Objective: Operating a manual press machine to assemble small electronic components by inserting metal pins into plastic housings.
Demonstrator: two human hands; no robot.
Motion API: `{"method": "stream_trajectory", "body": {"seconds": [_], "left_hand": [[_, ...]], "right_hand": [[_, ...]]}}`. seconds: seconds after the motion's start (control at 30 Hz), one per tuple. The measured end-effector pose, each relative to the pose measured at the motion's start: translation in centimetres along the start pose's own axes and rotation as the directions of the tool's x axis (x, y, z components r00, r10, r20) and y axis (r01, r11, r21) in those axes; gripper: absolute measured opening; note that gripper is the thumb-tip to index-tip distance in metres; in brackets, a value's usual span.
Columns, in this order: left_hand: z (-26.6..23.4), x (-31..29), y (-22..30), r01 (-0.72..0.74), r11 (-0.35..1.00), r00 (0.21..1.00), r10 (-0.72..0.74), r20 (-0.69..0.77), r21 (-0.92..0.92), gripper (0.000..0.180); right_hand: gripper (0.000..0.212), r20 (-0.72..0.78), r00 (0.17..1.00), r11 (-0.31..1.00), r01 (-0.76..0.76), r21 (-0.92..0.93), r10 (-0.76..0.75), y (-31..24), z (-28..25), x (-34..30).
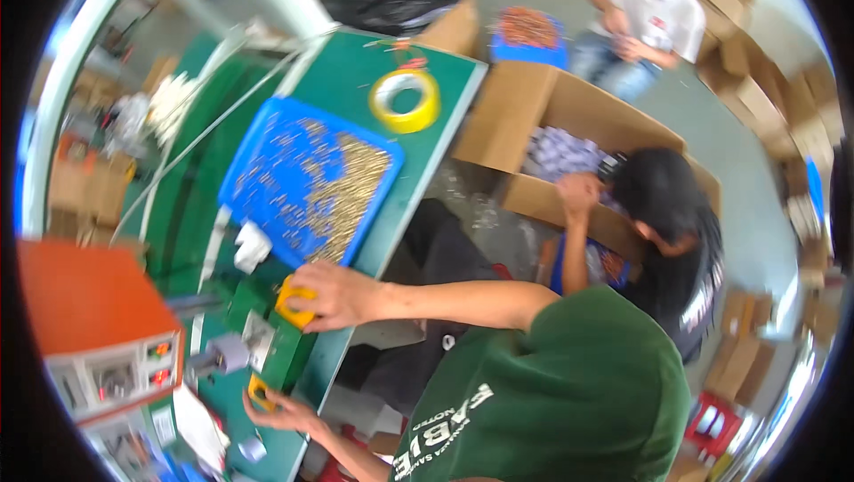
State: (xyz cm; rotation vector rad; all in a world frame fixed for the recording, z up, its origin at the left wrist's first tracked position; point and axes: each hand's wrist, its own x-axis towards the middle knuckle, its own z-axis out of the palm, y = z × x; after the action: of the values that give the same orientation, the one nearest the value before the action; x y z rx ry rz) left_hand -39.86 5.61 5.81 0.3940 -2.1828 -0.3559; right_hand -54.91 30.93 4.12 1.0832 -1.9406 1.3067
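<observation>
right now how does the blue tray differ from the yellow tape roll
The blue tray is broad and roughly rectangular; the yellow tape roll is a smaller ring. The tray holds many small brass-coloured pieces; the tape roll has an open centre. Both lie on the green table.

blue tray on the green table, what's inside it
Small brass-coloured pieces, heaped along the right of the blue tray, scattered elsewhere. The heap hides whatever lies beneath it.

Grey floor [743, 166], green-topped table [342, 80]
</observation>
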Motion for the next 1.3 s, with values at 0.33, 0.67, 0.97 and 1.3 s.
{"method": "stream_trajectory", "body": {"seconds": [0.33,0.67,0.97,1.3], "left_hand": [[1.7,2.3,2.4,0.208,0.96,0.975,-0.189,0.117,-0.188,0.092],[3.6,6.4,5.1,0.205,0.936,0.978,-0.183,0.103,-0.287,0.05],[1.2,6.3,3.0,0.257,0.881,0.923,-0.346,-0.169,-0.398,0.049],[-7.9,-4.4,-13.0,0.779,0.592,0.62,-0.679,-0.393,0.208,0.07]], "right_hand": [[0.049,0.1,0.994,0.998,-0.051,-0.035,0.054,-0.5,-0.3,0.7],[0.05,0.133,0.989,0.994,-0.058,-0.097,0.07,-0.2,-0.3,0.9],[0.049,0.163,0.983,0.989,-0.061,-0.133,0.083,-0.7,0.0,0.5],[0.045,0.164,0.985,0.988,-0.023,-0.151,0.048,-0.5,-0.6,0.7]]}}
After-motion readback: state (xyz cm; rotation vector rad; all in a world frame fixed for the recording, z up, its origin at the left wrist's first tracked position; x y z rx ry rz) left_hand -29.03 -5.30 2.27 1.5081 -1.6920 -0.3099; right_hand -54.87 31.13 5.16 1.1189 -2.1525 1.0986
